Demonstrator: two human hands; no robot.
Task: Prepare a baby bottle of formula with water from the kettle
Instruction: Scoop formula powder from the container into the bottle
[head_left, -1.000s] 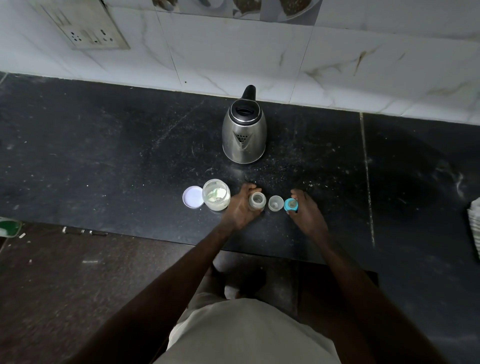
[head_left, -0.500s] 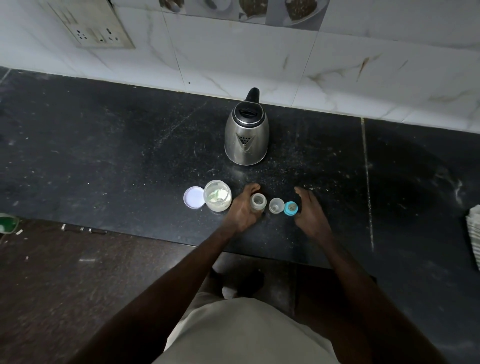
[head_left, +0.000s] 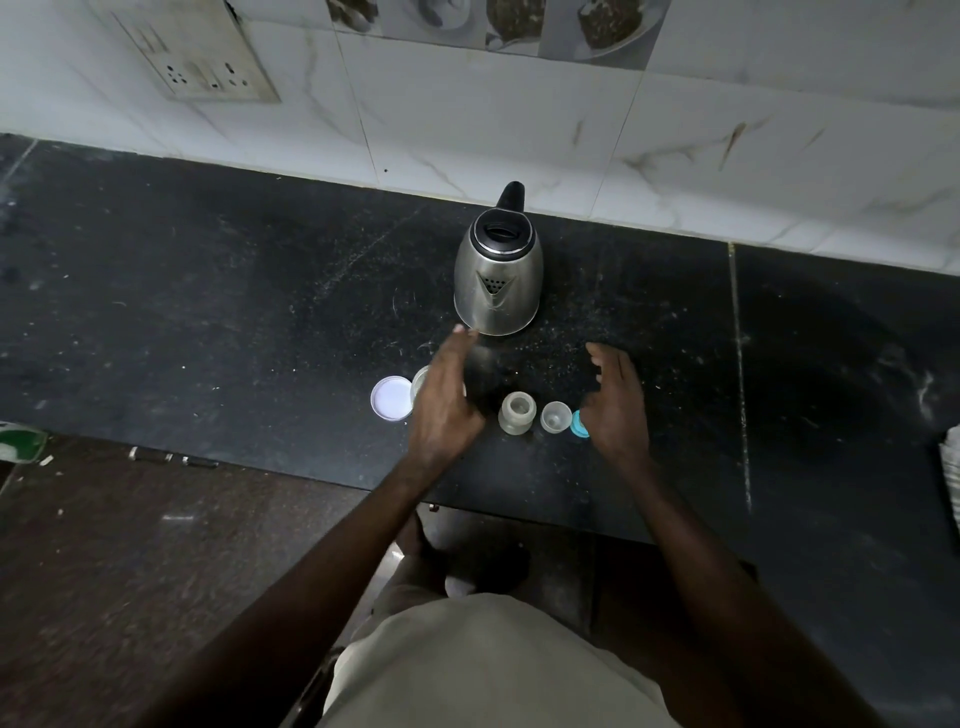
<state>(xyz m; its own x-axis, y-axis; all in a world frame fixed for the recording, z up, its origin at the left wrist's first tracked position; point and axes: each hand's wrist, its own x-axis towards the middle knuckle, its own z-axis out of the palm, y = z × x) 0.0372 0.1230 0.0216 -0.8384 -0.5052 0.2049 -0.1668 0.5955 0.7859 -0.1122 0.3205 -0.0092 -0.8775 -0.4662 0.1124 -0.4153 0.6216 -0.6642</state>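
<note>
- One green-and-white object (head_left: 21, 441) sits at the lower left edge, cut off by the frame. I cannot tell what it is.
- One round white lid (head_left: 390, 397) lies flat on the table, left of centre, just beside the jar.
- One clear jar (head_left: 420, 383) stands there, mostly hidden under the left hand, with only its left rim showing.
- The left hand (head_left: 447, 405), one of two hands, hangs over the jar. Its fingers stretch straight toward the kettle's base and hold nothing, and the fingertips are blurred.
- One steel kettle (head_left: 498, 280) with a black lid and handle stands upright at the centre of the frame, close to the wall, its spout facing the viewer.
- One clear baby bottle (head_left: 517, 413) stands upright and uncapped below the kettle. It is between the two hands and touched by neither.
- One small clear cap (head_left: 556, 415) stands just right of the bottle.
- One blue ring (head_left: 578, 423) lies just beside the cap, partly covered by the right hand.
- The right hand (head_left: 618, 410) is right of centre, above the blue ring. Its fingers are loosely bent and spread, the thumb apart, gripping nothing.
- One whitish stacked object (head_left: 953, 467) shows at the right edge, cut off.
- The table (head_left: 208, 312) is black stone, flecked with pale specks and scratches, with one pale seam running down its right part.
- The wall (head_left: 467, 130) is white marbled tile, with one socket plate (head_left: 202, 67) at the upper left and a strip of picture tiles along the top.
- The floor (head_left: 104, 571) at the lower left is dark brown.
</note>
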